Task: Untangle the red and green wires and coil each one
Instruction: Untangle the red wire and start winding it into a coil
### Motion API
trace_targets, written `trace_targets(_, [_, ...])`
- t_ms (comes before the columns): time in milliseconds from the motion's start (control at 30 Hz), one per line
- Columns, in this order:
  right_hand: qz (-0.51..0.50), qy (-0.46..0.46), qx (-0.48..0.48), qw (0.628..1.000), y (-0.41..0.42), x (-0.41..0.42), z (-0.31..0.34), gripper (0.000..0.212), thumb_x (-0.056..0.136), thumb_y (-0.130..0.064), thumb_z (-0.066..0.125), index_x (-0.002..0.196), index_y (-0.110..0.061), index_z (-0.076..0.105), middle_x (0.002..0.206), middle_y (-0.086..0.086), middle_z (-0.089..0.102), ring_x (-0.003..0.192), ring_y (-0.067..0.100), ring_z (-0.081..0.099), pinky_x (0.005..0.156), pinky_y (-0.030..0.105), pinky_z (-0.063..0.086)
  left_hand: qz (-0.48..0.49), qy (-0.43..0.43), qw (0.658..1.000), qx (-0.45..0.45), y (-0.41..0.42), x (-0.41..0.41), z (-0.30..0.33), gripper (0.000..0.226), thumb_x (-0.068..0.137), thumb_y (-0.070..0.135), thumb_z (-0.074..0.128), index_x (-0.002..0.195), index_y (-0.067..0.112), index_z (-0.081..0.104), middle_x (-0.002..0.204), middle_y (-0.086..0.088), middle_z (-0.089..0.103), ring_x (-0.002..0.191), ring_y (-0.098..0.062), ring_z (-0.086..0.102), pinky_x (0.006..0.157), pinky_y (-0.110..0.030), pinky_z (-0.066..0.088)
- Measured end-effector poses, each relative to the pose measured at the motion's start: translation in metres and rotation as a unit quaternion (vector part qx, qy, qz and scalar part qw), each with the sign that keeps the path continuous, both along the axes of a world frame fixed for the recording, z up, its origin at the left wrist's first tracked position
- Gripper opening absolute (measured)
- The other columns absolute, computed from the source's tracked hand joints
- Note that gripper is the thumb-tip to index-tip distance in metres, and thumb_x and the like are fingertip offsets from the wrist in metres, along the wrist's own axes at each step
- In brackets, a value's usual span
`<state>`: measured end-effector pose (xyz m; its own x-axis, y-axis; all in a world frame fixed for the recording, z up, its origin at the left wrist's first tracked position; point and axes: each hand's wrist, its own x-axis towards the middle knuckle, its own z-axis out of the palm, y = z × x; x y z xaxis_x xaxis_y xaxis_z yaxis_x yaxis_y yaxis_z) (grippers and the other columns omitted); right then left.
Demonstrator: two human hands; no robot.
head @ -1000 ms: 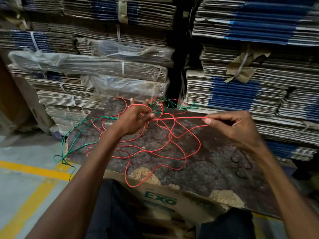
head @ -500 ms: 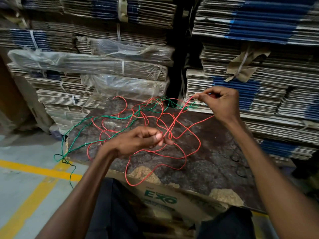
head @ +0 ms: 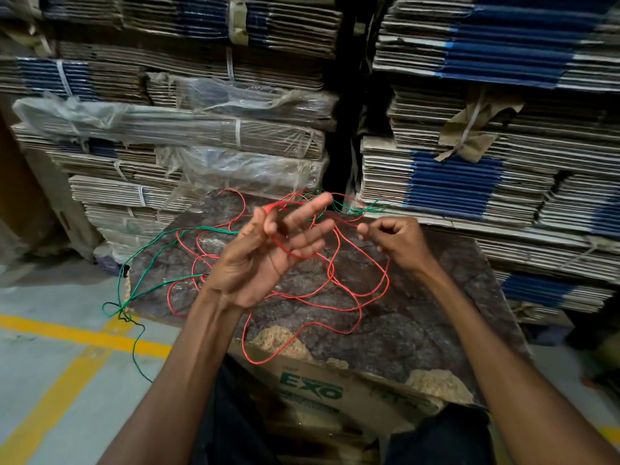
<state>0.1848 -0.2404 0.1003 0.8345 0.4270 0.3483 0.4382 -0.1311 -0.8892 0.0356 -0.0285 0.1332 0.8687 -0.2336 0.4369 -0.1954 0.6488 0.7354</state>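
The red wire is thin and bright, sprawled in loose, overlapping loops across the dark mottled worktop, with one long loop hanging over the near edge just above a cardboard box printed EXO. Part of it rises off the surface and wraps across the palm and fingers of the left hand. The green wire is equally thin; it runs from the far edge of the worktop, where it crosses the red strands, along the left side, bunches into a small knot at the left corner and trails down onto the floor.

The left hand is raised palm up, fingers spread and mostly straight, thumb meeting a curled finger at a red strand near the top; the hand is blurred. The right hand is curled closed beside it, fingertips pinched together, apparently on a red strand, though the wire there is too fine to be sure.

Behind the worktop stand strapped stacks of flattened cardboard, some blue-edged, some under clear plastic. Yellow lines mark the floor.
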Motion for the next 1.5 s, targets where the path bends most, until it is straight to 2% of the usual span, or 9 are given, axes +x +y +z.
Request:
trace_targets(300, [0.075,0.097,-0.063,0.99,-0.004,-0.036,-0.037,0.025,0.092,-0.033,0.054,0.091,-0.016,0.072,0.044,0.001,0.05,0.032,0.006,0.035,0.036,0.018,0.024,0.096,0.012,0.99,-0.101,-0.001,0.03,0.013,0.038,0.093,0.04,0.035,0.075,0.027,0.065,0.147,-0.018,0.042,0.132,-0.046,0.04,0.102,-0.054,0.045])
trace_targets(500, [0.132,0.095,-0.114,0.98,-0.003,-0.055,-0.04,0.03,0.097,-0.025,0.053,0.091,-0.001,0.069,0.045,-0.001,0.053,0.035,0.008,0.04,0.038,0.019,0.031,0.176,0.013,0.98,-0.088,0.007,0.058,0.009,0.022,0.073,0.046,0.077,0.079,0.027,0.066,0.133,-0.011,0.055,0.107,-0.03,0.058,0.099,-0.048,0.045])
trace_targets(667, [0.113,0.041,-0.09,0.989,-0.017,-0.06,-0.018,0.022,0.094,-0.012,0.06,0.079,0.004,0.065,0.049,-0.004,0.053,0.042,0.003,0.044,0.044,0.014,0.032,0.321,0.025,0.941,0.107,0.01,0.074,-0.002,0.027,0.098,0.026,0.055,0.077,0.022,0.072,0.085,0.007,0.062,0.077,0.001,0.049,0.074,-0.025,0.034])
trace_targets(833, [0.093,0.004,-0.041,0.995,-0.03,-0.063,0.013,0.019,0.088,-0.019,0.069,0.073,-0.007,0.068,0.052,-0.003,0.061,0.042,0.005,0.048,0.043,0.015,0.035,0.358,-0.044,0.847,0.389,0.02,0.079,-0.017,0.031,0.097,0.04,0.053,0.078,0.017,0.062,0.104,-0.003,0.065,0.129,0.016,0.034,0.112,-0.015,0.016])
trace_targets(967, [0.039,-0.04,0.043,0.998,-0.052,-0.06,0.036,0.021,0.078,-0.025,0.072,0.066,-0.008,0.067,0.058,0.003,0.061,0.049,0.013,0.048,0.045,0.021,0.034,0.369,-0.082,0.78,0.499,0.037,0.078,-0.025,0.022,0.094,0.033,0.053,0.072,0.032,0.055,0.11,0.0,0.068,0.137,0.01,0.025,0.119,-0.05,-0.012])
trace_targets(1100, [0.021,-0.106,0.04,0.993,-0.063,-0.054,0.05,0.016,0.077,-0.024,0.074,0.068,-0.011,0.07,0.062,0.013,0.06,0.057,0.015,0.045,0.051,0.028,0.032,0.341,-0.109,0.765,0.536,0.038,0.071,-0.023,0.023,0.094,0.032,0.051,0.071,0.032,0.053,0.094,-0.011,0.07,0.105,-0.005,0.063,0.1,-0.042,0.039])
trace_targets(1233, [-0.013,-0.187,0.018,0.982,-0.06,-0.047,0.064,0.009,0.083,-0.008,0.073,0.077,-0.015,0.071,0.07,-0.009,0.069,0.063,0.003,0.056,0.06,0.016,0.042,0.32,-0.131,0.738,0.579,0.031,0.069,-0.021,0.031,0.095,0.042,0.048,0.07,0.025,0.057,0.068,0.005,0.057,0.067,-0.01,0.055,0.064,-0.036,0.043])
trace_targets(1400, [-0.121,-0.311,0.002,0.943,-0.043,-0.021,0.072,0.007,0.087,-0.013,0.072,0.086,-0.007,0.075,0.072,-0.012,0.065,0.065,-0.006,0.056,0.063,0.013,0.04,0.225,-0.089,0.785,0.571,0.023,0.057,-0.021,0.035,0.098,0.04,0.049,0.075,0.02,0.066,0.063,0.01,0.066,0.056,-0.009,0.051,0.056,-0.035,0.043])
trace_targets(1500, [-0.163,-0.332,0.004,0.929,-0.036,0.0,0.071,0.016,0.086,-0.024,0.072,0.087,-0.008,0.077,0.07,-0.003,0.066,0.064,-0.006,0.053,0.061,0.016,0.039,0.11,-0.029,0.861,0.496,0.014,0.04,-0.018,0.03,0.101,0.024,0.05,0.086,0.005,0.067,0.065,0.004,0.07,0.065,-0.005,0.055,0.065,-0.02,0.04])
